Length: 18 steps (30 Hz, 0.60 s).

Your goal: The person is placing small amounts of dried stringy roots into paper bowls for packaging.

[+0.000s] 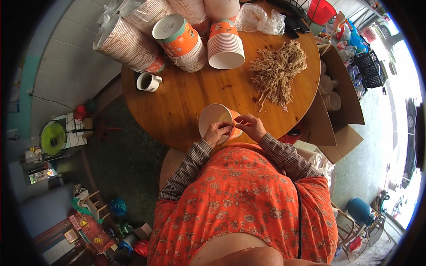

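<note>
An orange-and-white paper bucket lies tipped at the table's near edge, its white mouth facing left. My left hand is closed in front of that mouth, its fingertips pinched together. Against the bucket's orange side, my right hand is also closed in a pinch. The fingertips of both hands almost meet over the bucket; whatever thin thing they pinch is too small to make out. Farther to the right lies a loose bundle of tan twine.
Nested paper buckets and plastic-wrapped stacks crowd the round wooden table's far side. A mug with dark contents stands at left. Clear plastic bags lie at the back. Beside the table's right edge is an open cardboard box.
</note>
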Each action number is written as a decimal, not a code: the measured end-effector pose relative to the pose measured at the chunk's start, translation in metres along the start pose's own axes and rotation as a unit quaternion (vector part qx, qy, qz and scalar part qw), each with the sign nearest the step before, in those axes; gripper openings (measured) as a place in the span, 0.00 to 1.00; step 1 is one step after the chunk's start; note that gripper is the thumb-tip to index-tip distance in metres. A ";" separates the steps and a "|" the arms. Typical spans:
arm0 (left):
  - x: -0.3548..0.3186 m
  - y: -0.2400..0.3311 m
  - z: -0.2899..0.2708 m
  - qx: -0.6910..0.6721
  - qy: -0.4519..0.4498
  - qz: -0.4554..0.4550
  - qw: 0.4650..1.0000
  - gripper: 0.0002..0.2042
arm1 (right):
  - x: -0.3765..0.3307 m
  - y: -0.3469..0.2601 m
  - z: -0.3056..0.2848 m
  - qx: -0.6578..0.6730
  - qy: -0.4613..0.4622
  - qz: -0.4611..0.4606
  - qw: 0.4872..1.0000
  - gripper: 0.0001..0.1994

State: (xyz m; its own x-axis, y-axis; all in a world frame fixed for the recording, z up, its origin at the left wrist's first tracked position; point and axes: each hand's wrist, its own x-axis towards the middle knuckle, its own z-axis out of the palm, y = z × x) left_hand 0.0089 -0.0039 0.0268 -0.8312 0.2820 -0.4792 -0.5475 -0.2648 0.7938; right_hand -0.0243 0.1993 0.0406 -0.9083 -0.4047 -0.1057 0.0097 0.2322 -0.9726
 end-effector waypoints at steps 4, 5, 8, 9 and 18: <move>0.002 -0.001 -0.001 0.010 -0.005 0.005 1.000 0.10 | 0.003 0.000 0.006 -0.016 0.006 -0.024 1.000 0.11; 0.002 -0.001 -0.002 0.021 -0.014 0.004 1.000 0.09 | 0.004 -0.001 0.006 -0.015 0.006 -0.024 1.000 0.11; 0.001 -0.001 0.001 0.035 -0.016 0.022 0.999 0.08 | 0.005 -0.005 0.006 -0.032 0.007 -0.023 0.999 0.08; 0.000 0.001 0.004 0.039 -0.010 0.042 0.998 0.07 | 0.006 -0.006 0.005 -0.036 0.021 -0.029 0.999 0.07; 0.003 -0.003 0.003 0.152 -0.029 0.055 0.986 0.07 | 0.001 -0.017 0.000 0.001 0.056 -0.030 0.998 0.05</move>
State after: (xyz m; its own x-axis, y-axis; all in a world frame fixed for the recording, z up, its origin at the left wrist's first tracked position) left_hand 0.0085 0.0005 0.0242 -0.8724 0.3221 -0.3677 -0.3916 -0.0104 0.9201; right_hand -0.0254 0.1949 0.0574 -0.9485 -0.3160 -0.0238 -0.0453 0.2094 -0.9768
